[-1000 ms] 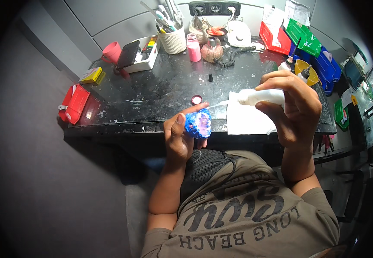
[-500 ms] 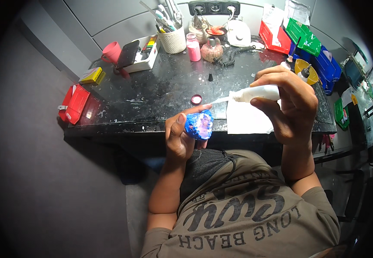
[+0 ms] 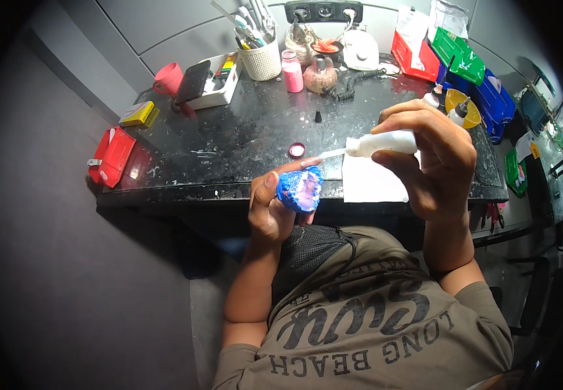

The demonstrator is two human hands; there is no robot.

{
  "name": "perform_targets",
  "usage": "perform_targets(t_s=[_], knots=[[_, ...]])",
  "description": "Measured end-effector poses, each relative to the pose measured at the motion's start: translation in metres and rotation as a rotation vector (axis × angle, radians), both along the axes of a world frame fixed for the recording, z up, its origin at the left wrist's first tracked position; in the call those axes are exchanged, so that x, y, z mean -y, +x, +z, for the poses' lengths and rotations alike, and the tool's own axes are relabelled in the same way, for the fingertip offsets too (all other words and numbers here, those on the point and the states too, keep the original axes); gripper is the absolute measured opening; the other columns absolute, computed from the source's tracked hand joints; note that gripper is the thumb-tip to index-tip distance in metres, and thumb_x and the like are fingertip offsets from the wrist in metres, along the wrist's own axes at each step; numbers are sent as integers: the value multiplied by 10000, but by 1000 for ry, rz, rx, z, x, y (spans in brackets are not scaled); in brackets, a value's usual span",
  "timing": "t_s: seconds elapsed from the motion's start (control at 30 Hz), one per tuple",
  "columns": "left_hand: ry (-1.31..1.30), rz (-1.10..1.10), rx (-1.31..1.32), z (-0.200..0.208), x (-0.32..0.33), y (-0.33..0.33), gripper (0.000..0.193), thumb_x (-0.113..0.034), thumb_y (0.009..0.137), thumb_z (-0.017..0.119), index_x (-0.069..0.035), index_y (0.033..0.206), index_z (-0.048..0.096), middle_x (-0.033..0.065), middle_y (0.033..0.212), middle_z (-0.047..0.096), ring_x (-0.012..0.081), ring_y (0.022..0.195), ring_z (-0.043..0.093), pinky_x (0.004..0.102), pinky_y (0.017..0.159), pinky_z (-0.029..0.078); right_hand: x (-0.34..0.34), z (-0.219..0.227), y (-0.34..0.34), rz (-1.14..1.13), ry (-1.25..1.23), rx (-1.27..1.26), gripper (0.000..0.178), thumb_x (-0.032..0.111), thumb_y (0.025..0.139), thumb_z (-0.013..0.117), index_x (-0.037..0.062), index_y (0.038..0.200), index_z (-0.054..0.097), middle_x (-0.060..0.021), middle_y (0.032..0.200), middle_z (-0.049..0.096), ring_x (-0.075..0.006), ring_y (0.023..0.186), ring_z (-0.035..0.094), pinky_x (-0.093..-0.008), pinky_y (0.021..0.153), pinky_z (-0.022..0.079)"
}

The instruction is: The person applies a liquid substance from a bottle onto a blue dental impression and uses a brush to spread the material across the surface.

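Observation:
My left hand [image 3: 269, 207] is closed round a lumpy blue dental mould [image 3: 289, 184] with a pink, white-edged hollow, held just off the near edge of the workbench [image 3: 223, 153]. The index finger stretches along its far side. In my right hand [image 3: 442, 159], thumb and fingers grip a small white squeeze bottle [image 3: 388, 143], tipped nearly level. Its thin pale nozzle points left, with the tip at the left index fingertip, just above the mould; I cannot tell whether they touch. A white sheet [image 3: 373, 180] lies under the bottle, partly hidden by the right hand.
A dark red round lid [image 3: 297, 150] and a small black cap [image 3: 318, 117] lie beyond the mould. Farther back stand a pink powder jar [image 3: 292, 75] and a tool pot [image 3: 260, 63]. Red bin [image 3: 114, 156] at left; green bin [image 3: 458, 54] and dropper bottles [image 3: 458, 113] at right.
The white bottle and my right hand have shifted slightly left and the bottle lies a little more level. The blue mould has turned slightly in my left hand.

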State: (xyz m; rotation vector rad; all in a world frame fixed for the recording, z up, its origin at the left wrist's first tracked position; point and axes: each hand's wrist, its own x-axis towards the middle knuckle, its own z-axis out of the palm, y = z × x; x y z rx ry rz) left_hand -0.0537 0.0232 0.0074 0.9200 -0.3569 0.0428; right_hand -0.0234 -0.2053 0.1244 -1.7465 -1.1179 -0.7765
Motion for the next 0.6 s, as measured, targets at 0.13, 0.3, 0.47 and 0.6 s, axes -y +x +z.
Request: perform_targets(t_s=[0.13,0.3,0.47,0.6], knots=[[-9,6,-11,0,1,0,776,-511,997,487,219,1244,577,163,745,639,195,498,587,301,430,495,0,0,0,7,0,-1,248,77,806,842,-34,970,694,-147,916,712,-198,781,713,-266,625,539],[-15,22,-17,-1,2,1,787,-522,997,486,223,1233,578,185,761,646,195,494,584,298,429,494,2,-1,0,29,12,-52,239,-4,817,809,-55,1014,684,-150,968,700,-185,843,708,-268,674,560],[-30,-12,-10,-11,-8,6,862,-572,1000,418,226,1318,489,233,873,656,244,565,624,327,428,505,9,-5,4,8,53,-165,217,-28,840,783,-66,1026,678,-131,977,691,-156,879,695,-260,706,560],[-161,75,-93,-12,-8,8,855,-571,999,416,211,1340,479,201,811,647,243,534,604,321,443,500,24,-26,19,-46,77,-279,180,-21,891,751,-63,1046,668,-99,969,685,-127,899,686,-244,755,557]])
